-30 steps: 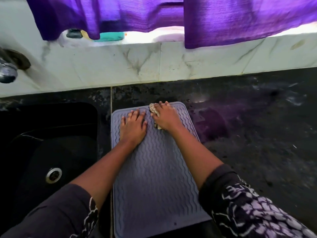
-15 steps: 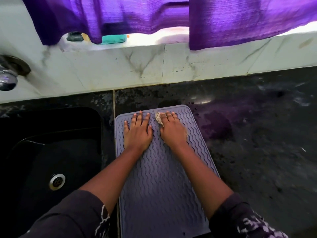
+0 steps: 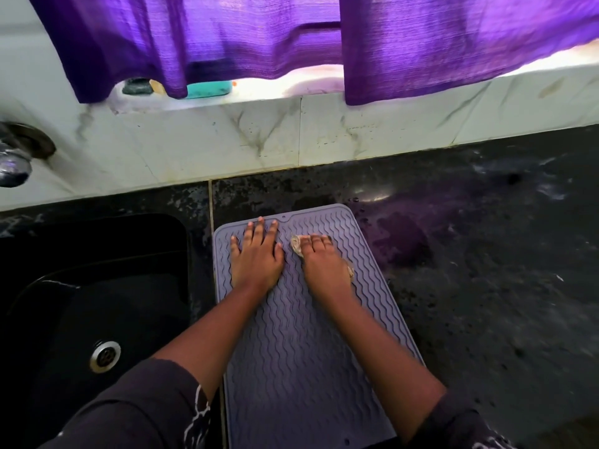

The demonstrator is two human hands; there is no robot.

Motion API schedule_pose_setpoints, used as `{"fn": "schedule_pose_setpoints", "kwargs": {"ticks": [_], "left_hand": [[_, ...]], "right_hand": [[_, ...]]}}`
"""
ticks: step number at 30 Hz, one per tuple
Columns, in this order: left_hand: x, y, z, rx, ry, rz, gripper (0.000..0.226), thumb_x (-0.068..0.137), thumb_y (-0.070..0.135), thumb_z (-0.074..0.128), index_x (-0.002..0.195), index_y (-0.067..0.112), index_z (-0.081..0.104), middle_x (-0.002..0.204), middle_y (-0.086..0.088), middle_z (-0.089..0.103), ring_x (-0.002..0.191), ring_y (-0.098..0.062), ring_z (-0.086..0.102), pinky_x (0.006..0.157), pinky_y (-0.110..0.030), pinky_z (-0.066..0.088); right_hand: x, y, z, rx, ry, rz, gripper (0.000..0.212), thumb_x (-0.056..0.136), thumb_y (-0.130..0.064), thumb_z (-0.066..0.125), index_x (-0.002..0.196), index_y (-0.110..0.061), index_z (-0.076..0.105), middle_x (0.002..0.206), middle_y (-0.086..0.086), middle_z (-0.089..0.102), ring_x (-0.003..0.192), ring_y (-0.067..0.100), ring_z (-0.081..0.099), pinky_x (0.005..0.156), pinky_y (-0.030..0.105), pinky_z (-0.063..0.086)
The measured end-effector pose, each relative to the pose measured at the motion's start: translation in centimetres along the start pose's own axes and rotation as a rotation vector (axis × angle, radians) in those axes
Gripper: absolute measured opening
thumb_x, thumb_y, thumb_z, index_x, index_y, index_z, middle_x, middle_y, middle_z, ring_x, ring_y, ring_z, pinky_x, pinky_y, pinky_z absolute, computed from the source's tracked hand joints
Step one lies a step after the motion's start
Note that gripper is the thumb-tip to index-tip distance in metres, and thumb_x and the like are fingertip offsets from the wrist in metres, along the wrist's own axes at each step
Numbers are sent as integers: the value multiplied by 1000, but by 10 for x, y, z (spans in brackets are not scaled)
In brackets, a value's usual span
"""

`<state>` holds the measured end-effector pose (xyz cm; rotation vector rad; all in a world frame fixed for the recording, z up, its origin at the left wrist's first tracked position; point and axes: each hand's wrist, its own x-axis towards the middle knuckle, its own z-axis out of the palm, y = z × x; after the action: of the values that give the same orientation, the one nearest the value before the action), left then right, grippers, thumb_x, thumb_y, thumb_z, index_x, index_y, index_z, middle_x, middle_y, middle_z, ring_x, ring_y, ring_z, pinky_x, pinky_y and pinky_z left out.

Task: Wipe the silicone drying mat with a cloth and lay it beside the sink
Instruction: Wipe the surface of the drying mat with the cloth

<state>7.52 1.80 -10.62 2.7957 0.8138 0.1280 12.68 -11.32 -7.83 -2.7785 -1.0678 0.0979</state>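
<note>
A grey silicone drying mat (image 3: 301, 358) with wavy ridges lies flat on the black counter, its left edge just right of the sink (image 3: 97, 286). My left hand (image 3: 256, 257) rests flat on the mat's far left part, fingers spread, holding nothing. My right hand (image 3: 324, 264) presses a small beige cloth (image 3: 296, 246) onto the mat's far right part; the cloth shows at my fingertips and beside my wrist, the rest is hidden under the palm.
A black sink with a metal drain (image 3: 105, 356) sits at the left, a chrome tap (image 3: 14, 163) above it. Wet black counter (image 3: 486, 270) stretches right. A marble backsplash (image 3: 291, 134), a sill with a teal sponge (image 3: 209, 89) and purple curtains (image 3: 259, 37) stand behind.
My right hand has slid the cloth a little back from the mat's far edge and to the right. My left hand stays flat on the mat.
</note>
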Motion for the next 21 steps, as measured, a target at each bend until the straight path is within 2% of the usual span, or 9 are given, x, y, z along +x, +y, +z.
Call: {"fn": "schedule_pose_setpoints", "kwargs": {"ticks": [3, 4, 5, 6, 8, 10, 17, 19, 21], "left_hand": [[-1, 0, -1, -5, 4, 4, 54, 97, 41, 24, 149, 29, 15, 159, 1, 14, 146, -20, 8, 115, -50, 2], [0, 0, -1, -7, 5, 5, 54, 97, 41, 24, 149, 29, 16, 159, 1, 14, 146, -20, 8, 115, -50, 2], [0, 0, -1, -7, 4, 4, 54, 97, 41, 24, 149, 30, 15, 159, 1, 14, 146, -19, 8, 115, -49, 2], [0, -1, -1, -7, 3, 2, 54, 97, 41, 23, 149, 30, 15, 159, 1, 13, 146, -19, 7, 115, -49, 2], [0, 0, 0, -6, 2, 2, 54, 97, 41, 23, 149, 30, 14, 159, 1, 12, 146, -18, 6, 115, -48, 0], [1, 0, 1, -4, 4, 0, 55, 97, 41, 23, 149, 30, 13, 159, 1, 11, 146, -18, 6, 115, -48, 0], [2, -1, 2, -4, 8, 0, 55, 96, 41, 24, 149, 30, 14, 159, 1, 12, 146, -18, 6, 115, -49, 0], [1, -1, 3, 0, 5, -2, 55, 96, 41, 24, 149, 30, 14, 159, 1, 12, 146, -19, 6, 115, -50, 1], [1, -1, 2, 4, 1, 1, 55, 96, 41, 23, 149, 30, 14, 159, 1, 12, 146, -19, 7, 115, -50, 1]], "right_hand": [[17, 2, -19, 34, -40, 31, 40, 90, -10, 47, 130, -8, 44, 130, 17, 53, 119, 32, 49, 93, 39, 43], [30, 1, -27, 57, -35, 60, 37, 89, -9, 49, 126, -9, 49, 122, 16, 58, 111, 32, 54, 86, 37, 46], [42, 0, -31, 105, -15, 78, 37, 90, -9, 47, 127, -9, 48, 123, 17, 58, 111, 32, 54, 85, 38, 46], [51, -3, -32, 154, 5, 84, 41, 92, -9, 44, 132, -9, 43, 131, 18, 53, 119, 33, 49, 92, 39, 43], [60, -7, -22, 160, -17, 66, 48, 95, -11, 40, 142, -10, 30, 148, 15, 33, 138, 31, 26, 109, 40, 28], [59, -8, -10, 98, -52, 34, 51, 96, -16, 38, 145, -9, 24, 153, 12, 25, 142, 28, 15, 115, 39, 19], [-20, 5, 9, 91, -18, 50, 52, 94, -16, 36, 145, -13, 22, 153, 11, 25, 142, 27, 17, 111, 42, 23], [-21, 1, 5, 70, -44, 68, 52, 95, -14, 34, 145, -10, 20, 153, 13, 24, 142, 29, 17, 112, 43, 23], [-15, -8, -4, -11, -56, 81, 50, 95, -12, 37, 142, -5, 24, 149, 19, 29, 138, 34, 24, 110, 43, 28]]}}
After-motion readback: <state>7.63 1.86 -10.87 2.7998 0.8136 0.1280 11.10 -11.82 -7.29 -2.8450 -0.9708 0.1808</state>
